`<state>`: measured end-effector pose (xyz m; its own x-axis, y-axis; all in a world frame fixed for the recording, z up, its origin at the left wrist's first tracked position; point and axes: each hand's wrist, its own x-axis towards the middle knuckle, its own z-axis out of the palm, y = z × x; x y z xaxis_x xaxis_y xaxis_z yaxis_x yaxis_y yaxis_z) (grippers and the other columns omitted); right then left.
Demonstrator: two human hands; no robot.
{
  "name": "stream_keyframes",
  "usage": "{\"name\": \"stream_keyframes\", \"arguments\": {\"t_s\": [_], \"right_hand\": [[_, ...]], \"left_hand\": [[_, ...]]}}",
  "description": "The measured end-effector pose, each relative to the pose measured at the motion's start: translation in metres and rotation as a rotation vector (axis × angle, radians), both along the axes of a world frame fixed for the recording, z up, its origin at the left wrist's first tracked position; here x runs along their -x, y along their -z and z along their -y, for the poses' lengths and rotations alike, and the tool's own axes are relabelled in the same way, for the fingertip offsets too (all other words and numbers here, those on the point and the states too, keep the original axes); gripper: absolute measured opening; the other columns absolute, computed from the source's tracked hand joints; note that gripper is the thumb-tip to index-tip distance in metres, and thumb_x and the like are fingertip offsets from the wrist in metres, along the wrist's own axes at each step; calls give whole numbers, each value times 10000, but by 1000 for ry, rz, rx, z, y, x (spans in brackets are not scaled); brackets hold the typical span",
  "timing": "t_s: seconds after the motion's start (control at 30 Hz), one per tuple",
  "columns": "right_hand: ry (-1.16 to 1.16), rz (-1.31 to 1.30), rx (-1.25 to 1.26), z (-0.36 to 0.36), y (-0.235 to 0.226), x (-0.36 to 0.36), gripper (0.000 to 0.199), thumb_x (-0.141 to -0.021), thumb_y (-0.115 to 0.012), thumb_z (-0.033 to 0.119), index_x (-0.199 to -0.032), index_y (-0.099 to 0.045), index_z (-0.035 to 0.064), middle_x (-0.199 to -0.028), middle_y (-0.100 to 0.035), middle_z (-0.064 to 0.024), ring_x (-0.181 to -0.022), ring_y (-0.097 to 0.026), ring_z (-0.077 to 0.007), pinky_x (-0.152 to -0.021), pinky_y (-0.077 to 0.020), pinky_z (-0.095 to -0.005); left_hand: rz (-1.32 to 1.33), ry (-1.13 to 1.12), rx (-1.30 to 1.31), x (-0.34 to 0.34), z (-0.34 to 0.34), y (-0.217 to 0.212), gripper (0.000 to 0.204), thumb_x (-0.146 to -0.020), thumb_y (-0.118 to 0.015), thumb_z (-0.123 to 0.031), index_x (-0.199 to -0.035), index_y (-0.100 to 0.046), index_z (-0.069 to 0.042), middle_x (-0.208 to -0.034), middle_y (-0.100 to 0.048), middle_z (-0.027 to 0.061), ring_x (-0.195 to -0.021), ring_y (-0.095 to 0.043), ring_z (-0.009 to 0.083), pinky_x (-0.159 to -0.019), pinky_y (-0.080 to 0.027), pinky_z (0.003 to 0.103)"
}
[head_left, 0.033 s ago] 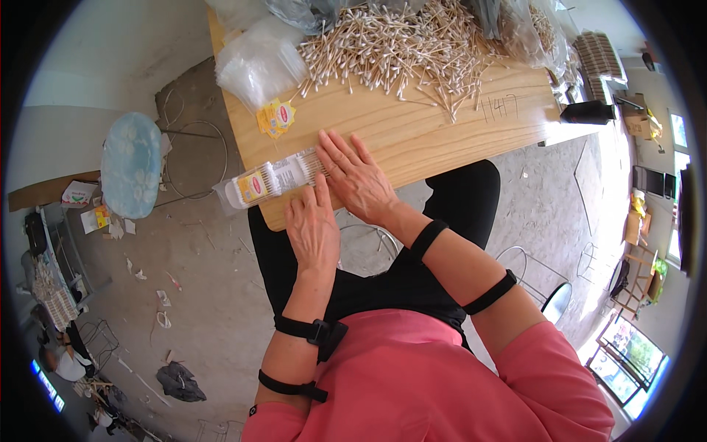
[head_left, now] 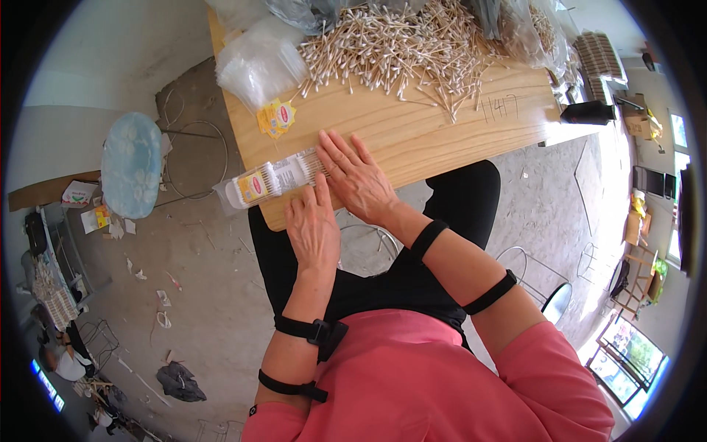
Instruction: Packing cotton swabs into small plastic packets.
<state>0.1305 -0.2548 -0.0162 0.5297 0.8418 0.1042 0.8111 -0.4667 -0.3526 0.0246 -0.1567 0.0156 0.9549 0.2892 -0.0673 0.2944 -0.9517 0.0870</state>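
Note:
A clear plastic bag of cotton swabs (head_left: pixel 288 174) lies flat along the near left edge of the wooden table (head_left: pixel 412 132). Inside it a yellow and white label shows at the left end, with a white printed strip beside it. Over the bag's right end rests my right hand (head_left: pixel 361 184), its fingers stretched out and its thumb hidden. My left hand (head_left: pixel 313 228) is at the bag's near edge, fingers extended and slightly bent, with the tips at or against the plastic. Neither hand is closed around the bag.
A large heap of loose cotton swabs (head_left: pixel 405 55) covers the table's far side, with plastic bags around it. At the far left lie a stack of clear bags (head_left: pixel 259 65) and yellow labels (head_left: pixel 276 118). A blue-covered stool (head_left: pixel 131 166) stands left of the table.

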Motion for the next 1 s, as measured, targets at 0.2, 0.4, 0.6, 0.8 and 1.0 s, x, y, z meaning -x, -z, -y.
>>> {"name": "stream_keyframes", "arguments": {"t_s": [0.2,0.4,0.6,0.8,1.0], "right_hand": [[-5,-3,7,0,-2,0,541,-990,-452,196,-1483,-388,-16,-1632,-235,-155,-1527,-185,-265,-1246,-115,-453],[-11,0,21,1,-1,0,559,-971,-463,187,-1485,-384,-19,-1636,-223,-159,-1529,-180,-265,-1246,-112,-452],[-8,-7,10,1,-1,1,562,-965,-466,181,-1484,-386,-19,-1636,-225,-159,-1529,-183,-266,-1246,-112,-453],[-9,2,24,1,-2,0,570,-954,-469,179,-1482,-388,-18,-1635,-227,-162,-1529,-184,-269,-1246,-113,-456],[-14,21,24,0,-2,0,572,-949,-476,183,-1478,-392,-18,-1633,-231,-165,-1528,-186,-270,-1245,-115,-460]], "left_hand": [[49,-31,88,-1,-1,0,541,-880,-544,-28,-1417,-471,-36,-1032,-579,157,-912,-601,324,-880,-471,433],[-22,-24,64,-3,-2,-2,560,-911,-546,-79,-1457,-428,-46,-1013,-581,110,-890,-589,269,-909,-444,388],[-57,-21,49,-5,-3,-1,539,-926,-529,-83,-1454,-431,-45,-1013,-590,110,-893,-598,268,-922,-436,393],[-57,-40,73,-9,-3,-4,560,-932,-525,-84,-1478,-408,-47,-992,-602,106,-901,-612,265,-931,-431,407],[-7,-61,84,-10,-5,1,556,-939,-518,-88,-1481,-401,-40,-985,-618,121,-885,-624,276,-911,-430,412]]}}
